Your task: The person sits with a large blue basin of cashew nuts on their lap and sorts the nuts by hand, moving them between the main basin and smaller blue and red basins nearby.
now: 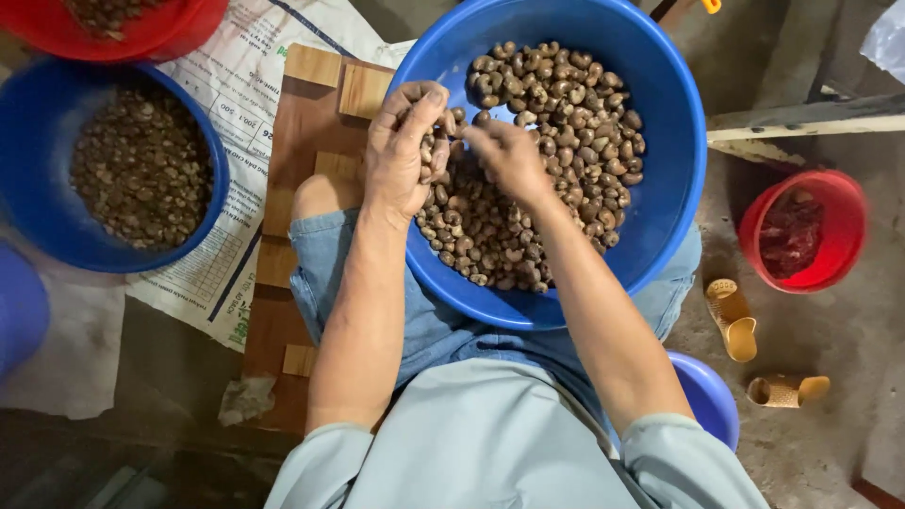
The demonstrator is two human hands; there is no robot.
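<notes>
A big blue basin (pixel 669 179) rests on my lap, partly filled with brown cashew nuts (pixel 566 113). My left hand (pixel 401 151) is cupped over the basin's left rim and holds a small handful of the nuts. My right hand (pixel 509 155) is just beside it, above the nuts, with its fingertips pinched together against the left hand's nuts; what it pinches is too small to make out.
A second blue basin (pixel 38 188) of darker nuts stands at the left on a printed sack (pixel 236 85). A red basin (pixel 179 33) sits at top left. A red bucket (pixel 830 203) and tan sandals (pixel 735 316) lie on the concrete at right. A wooden board (pixel 302 123) lies under my left knee.
</notes>
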